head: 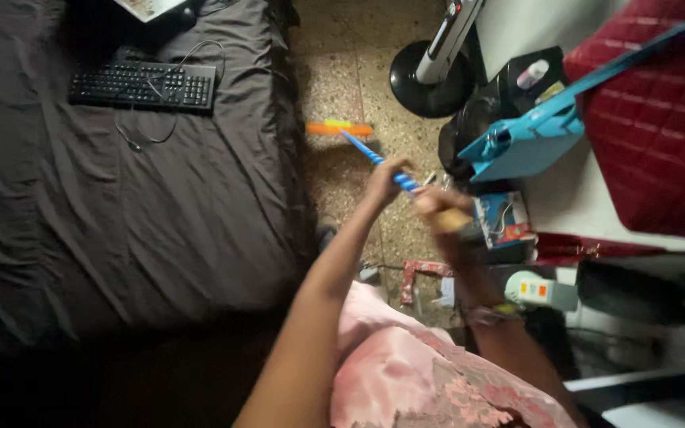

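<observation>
I hold a broom with a blue-and-white striped handle (pixel 362 150) in both hands. Its orange and yellow head (pixel 339 128) rests on the speckled floor beside the bed. My left hand (pixel 388 179) grips the handle lower down, nearer the head. My right hand (pixel 440 208) is closed on the handle's upper end, blurred by motion. A bracelet sits on my right wrist.
A bed with a dark grey sheet (pixel 105 206) fills the left, with a black keyboard (pixel 143 84) and its cable on it. A fan base (pixel 430 79), a blue dustpan (pixel 529 141), a red quilted surface (pixel 660 135) and boxes crowd the right.
</observation>
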